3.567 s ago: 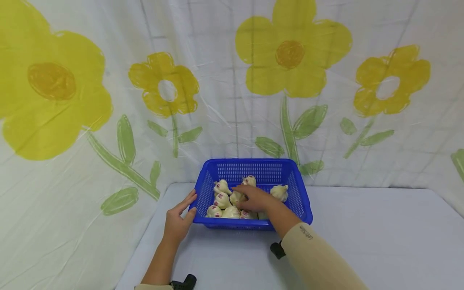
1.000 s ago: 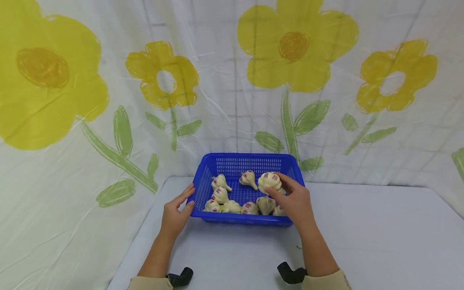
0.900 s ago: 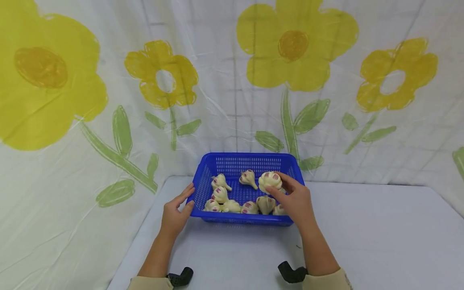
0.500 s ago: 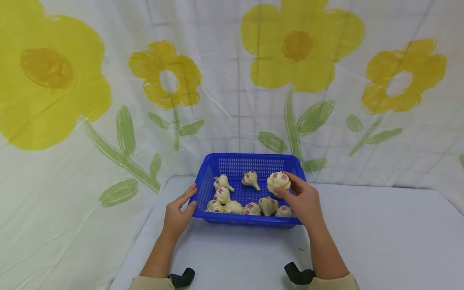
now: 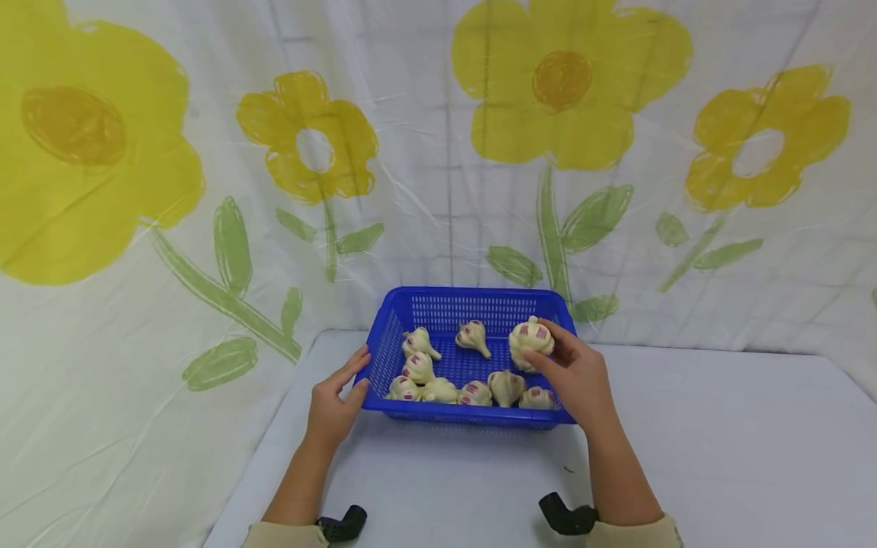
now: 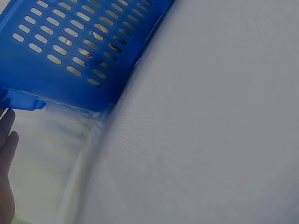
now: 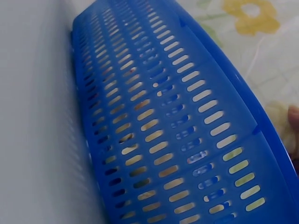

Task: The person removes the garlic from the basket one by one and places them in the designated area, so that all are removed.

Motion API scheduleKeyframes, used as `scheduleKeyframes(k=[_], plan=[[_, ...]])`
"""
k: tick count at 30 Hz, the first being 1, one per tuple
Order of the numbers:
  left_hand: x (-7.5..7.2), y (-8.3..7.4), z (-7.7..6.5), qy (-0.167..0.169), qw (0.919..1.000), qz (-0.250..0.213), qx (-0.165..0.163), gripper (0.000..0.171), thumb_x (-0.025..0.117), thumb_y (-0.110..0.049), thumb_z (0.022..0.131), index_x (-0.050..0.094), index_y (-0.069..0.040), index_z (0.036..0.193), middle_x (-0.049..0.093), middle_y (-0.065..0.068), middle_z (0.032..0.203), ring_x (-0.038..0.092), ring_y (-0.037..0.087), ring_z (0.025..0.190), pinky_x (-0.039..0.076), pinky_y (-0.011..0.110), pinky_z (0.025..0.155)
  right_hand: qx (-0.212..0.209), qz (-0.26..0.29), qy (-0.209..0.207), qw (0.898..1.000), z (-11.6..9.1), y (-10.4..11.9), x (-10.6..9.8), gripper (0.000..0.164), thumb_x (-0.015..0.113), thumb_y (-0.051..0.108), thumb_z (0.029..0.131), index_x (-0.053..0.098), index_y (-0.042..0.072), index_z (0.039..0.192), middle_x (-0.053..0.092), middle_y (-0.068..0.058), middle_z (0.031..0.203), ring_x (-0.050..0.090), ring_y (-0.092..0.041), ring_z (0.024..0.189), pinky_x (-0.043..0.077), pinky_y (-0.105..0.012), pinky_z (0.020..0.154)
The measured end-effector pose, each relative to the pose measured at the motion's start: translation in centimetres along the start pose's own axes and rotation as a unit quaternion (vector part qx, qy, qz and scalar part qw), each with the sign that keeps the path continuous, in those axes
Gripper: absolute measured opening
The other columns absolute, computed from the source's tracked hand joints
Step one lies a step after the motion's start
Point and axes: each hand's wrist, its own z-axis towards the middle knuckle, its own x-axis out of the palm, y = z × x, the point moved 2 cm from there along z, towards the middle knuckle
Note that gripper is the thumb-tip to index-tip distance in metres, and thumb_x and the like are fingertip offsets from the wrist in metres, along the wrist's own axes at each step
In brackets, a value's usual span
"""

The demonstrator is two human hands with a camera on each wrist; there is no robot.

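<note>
A blue plastic basket (image 5: 479, 415) with slotted walls holds several garlic bulbs (image 5: 441, 390) marked with purple patches. My left hand (image 5: 333, 403) rests against the basket's left rim, fingers mostly straight. In the left wrist view, two fingertips (image 6: 8, 140) show just below the rim. Between thumb and fingers, my right hand (image 5: 578, 377) pinches a garlic bulb (image 5: 530, 344), raised over the basket's right side. The right wrist view mostly shows the basket's outer wall (image 7: 159, 121), with part of the held bulb at the right edge.
The basket stands on a table with a white cover (image 5: 699, 426), near its back edge. Behind hangs a white curtain (image 5: 411, 137) printed with yellow flowers. A small dark scrap (image 5: 569, 469) lies in front of the basket. Each wrist wears a black camera mount (image 5: 569, 514).
My right hand was down among the bulbs at the basket's middle; now it holds one bulb up at the right. Lately it moved slightly right, tilting the bulb. My left hand stayed at the rim.
</note>
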Motion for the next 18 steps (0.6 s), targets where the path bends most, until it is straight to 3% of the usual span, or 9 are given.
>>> scheduleKeyframes(k=[7, 11, 15, 18], plan=[[0.1, -0.1, 0.0, -0.005, 0.9999, -0.003, 0.009, 0.036, 0.063, 0.008, 0.086, 0.064, 0.010, 0.122, 0.060, 0.023, 0.132, 0.057, 0.041, 0.121, 0.035, 0.009, 0.104, 0.004, -0.008, -0.054, 0.998, 0.1, -0.1, -0.9, 0.062, 0.074, 0.040, 0.086, 0.057, 0.014, 0.139, 0.065, -0.009, 0.131, 0.065, -0.021, 0.117, 0.051, -0.009, 0.085], [0.1, -0.1, -0.1, -0.007, 0.9999, -0.004, 0.014, 0.036, 0.063, 0.009, 0.085, 0.064, 0.011, 0.121, 0.061, 0.024, 0.131, 0.057, 0.043, 0.120, 0.036, 0.010, 0.104, 0.014, 0.006, -0.089, 0.996, 0.2, -0.3, -1.9, 0.060, 0.075, 0.038, 0.085, 0.059, 0.016, 0.138, 0.066, -0.008, 0.129, 0.065, -0.014, 0.114, 0.051, -0.009, 0.085], [0.1, -0.2, -0.1, -0.007, 0.9999, -0.003, 0.014, 0.036, 0.064, 0.009, 0.085, 0.064, 0.011, 0.121, 0.061, 0.025, 0.131, 0.058, 0.043, 0.119, 0.036, 0.010, 0.103, 0.023, 0.030, -0.123, 0.992, 0.2, -0.6, -3.0, 0.057, 0.076, 0.030, 0.086, 0.059, 0.015, 0.138, 0.064, -0.008, 0.132, 0.064, -0.009, 0.115, 0.051, -0.009, 0.085], [0.1, -0.2, 0.0, -0.010, 0.9998, -0.003, 0.016, 0.036, 0.064, 0.009, 0.085, 0.064, 0.011, 0.121, 0.061, 0.025, 0.131, 0.058, 0.044, 0.119, 0.036, 0.010, 0.103, 0.019, 0.051, -0.150, 0.987, 0.4, -0.8, -3.9, 0.055, 0.076, 0.021, 0.086, 0.058, 0.013, 0.138, 0.060, -0.008, 0.136, 0.062, -0.013, 0.120, 0.051, -0.009, 0.087]])
